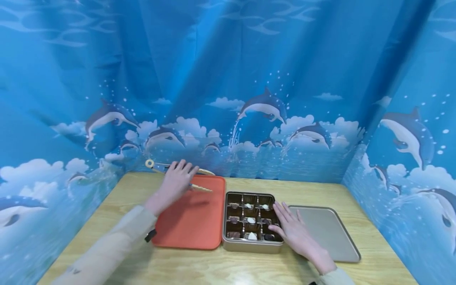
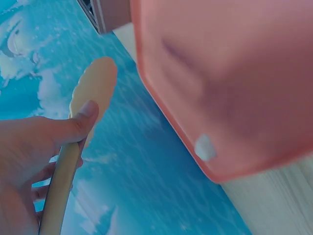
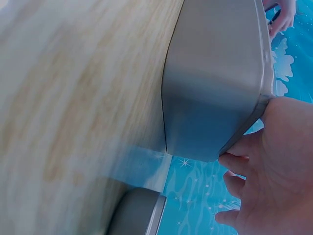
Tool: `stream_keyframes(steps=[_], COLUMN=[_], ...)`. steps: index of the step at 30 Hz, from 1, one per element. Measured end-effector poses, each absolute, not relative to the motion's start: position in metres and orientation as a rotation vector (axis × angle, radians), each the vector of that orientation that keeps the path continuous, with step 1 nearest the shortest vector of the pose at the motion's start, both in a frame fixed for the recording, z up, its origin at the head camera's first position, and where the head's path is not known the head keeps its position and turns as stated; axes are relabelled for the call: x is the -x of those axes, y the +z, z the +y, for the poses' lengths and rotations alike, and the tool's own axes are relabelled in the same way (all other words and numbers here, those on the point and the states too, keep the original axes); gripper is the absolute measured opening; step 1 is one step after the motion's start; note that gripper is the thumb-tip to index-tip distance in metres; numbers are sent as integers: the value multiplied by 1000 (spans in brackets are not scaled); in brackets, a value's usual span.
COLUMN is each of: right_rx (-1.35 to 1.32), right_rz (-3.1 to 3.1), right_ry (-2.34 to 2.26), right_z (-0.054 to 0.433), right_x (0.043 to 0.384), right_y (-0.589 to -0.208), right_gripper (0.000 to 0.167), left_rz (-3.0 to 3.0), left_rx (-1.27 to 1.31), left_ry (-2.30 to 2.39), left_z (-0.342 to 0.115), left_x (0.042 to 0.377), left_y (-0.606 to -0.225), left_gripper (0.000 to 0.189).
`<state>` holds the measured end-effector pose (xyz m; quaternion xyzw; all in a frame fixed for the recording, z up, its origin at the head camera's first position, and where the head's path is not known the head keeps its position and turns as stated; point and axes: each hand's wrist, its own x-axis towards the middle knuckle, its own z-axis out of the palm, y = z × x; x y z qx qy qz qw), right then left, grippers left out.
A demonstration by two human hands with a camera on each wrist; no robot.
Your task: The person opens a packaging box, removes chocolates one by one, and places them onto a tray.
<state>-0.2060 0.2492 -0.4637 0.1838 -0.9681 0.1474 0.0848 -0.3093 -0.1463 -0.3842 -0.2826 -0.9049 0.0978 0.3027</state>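
My left hand [image 1: 175, 180] grips a pair of yellowish tongs [image 1: 202, 187] above the back part of the orange tray [image 1: 192, 231]; their arms are spread apart. In the left wrist view the thumb lies along one scalloped tong arm [image 2: 98, 81]. A small white piece [image 2: 205, 147] lies near a corner of that tray. My right hand [image 1: 297, 233] touches the right rim of a metal tin [image 1: 253, 247] with its fingers extended. Inside the tin, a divided insert holds dark and white chocolates [image 1: 251, 220], one in each compartment.
A flat metal lid [image 1: 325, 229] lies on the wooden table [image 1: 178, 267] to the right of the tin, partly behind my right hand. The tray stands close against the tin's left side. A blue dolphin curtain [image 1: 213, 79] hangs behind the table and at both sides.
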Motion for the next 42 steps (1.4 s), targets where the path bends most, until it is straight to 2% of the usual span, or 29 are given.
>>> stream_keyframes(steps=[15, 25, 42], right_rx=[-564, -560, -551], right_rz=[-2892, -2899, -2905], right_ry=[436, 412, 430], right_z=[252, 252, 250], right_x=[207, 209, 206], right_y=[-465, -465, -463], right_gripper=[75, 75, 74], left_rz=[-2313, -2123, -2005], left_rx=[885, 1101, 1275], left_ry=[249, 562, 895], left_z=[-71, -14, 15], left_x=[305, 316, 324], left_y=[-371, -364, -367], left_gripper=[81, 42, 36])
